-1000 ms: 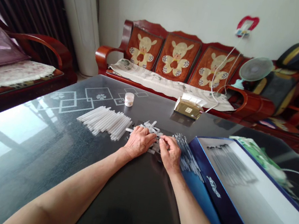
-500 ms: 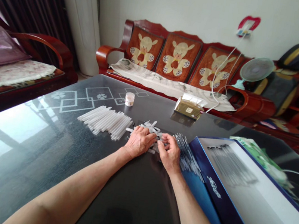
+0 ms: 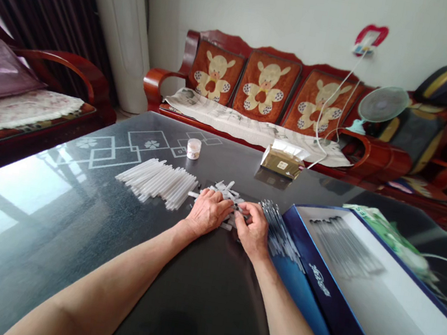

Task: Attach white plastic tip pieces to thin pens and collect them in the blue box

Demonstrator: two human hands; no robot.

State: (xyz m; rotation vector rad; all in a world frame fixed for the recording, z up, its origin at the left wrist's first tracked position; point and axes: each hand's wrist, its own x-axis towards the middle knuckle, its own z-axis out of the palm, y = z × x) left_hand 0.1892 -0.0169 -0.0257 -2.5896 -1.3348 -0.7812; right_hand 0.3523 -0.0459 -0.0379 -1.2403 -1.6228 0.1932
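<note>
My left hand (image 3: 208, 213) lies curled over a loose heap of short white plastic tubes (image 3: 226, 190) and appears to grip one white plastic tube (image 3: 192, 194), whose end pokes out to the left. My right hand (image 3: 253, 230) is close beside it, with its fingertips pinched together at the far end of that tube. A neat fanned row of longer white tubes (image 3: 157, 181) lies left of my hands. Thin grey rods (image 3: 277, 227) fan out just right of my right hand.
A shallow blue-rimmed box (image 3: 343, 266) with a white inside and grey rods in it lies at the right of the dark glass table (image 3: 48, 230). A small white jar (image 3: 193, 148) and a tissue box (image 3: 282, 163) stand farther back.
The fingers of my right hand have closed in and shifted slightly toward my left hand. My left hand and the tubes show no clear movement.
</note>
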